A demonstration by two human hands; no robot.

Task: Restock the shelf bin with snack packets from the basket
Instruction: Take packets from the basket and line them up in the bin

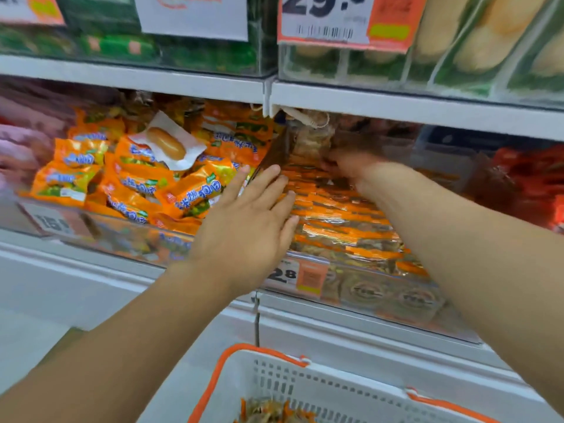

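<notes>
1. Packets in the bin: a row of flat orange-and-brown foil snack packets (pixel 341 221) fills the clear plastic shelf bin (pixel 381 303) on the middle shelf, stacked on edge, the row running from the bin's front wall back toward the shelf rear.
2. Left hand (pixel 247 221): fingers straight and slightly spread, palm turned toward the row's left flank; the fingertips (pixel 288 195) appear to touch the packet edges beside the dark divider. It holds nothing.
3. Right hand (pixel 351 166): reaches deeper, at the far end of the row. It is blurred, so whether its fingers curl on a packet or merely push cannot be told.
4. Deciding relation: the row lies between the two hands, the left at its near left side, the right at its back; squaring the stack would probably mean pressing inward from both.
5. Supply: the white perforated plastic basket with orange rim (pixel 305 389) sits below, nearer the left arm; some orange-and-brown packets (pixel 268 413) remain inside, so restocking looks unfinished.
6. Neighbour: loose orange packets with blue lettering (pixel 137 181) fill the bin to the left.
</notes>
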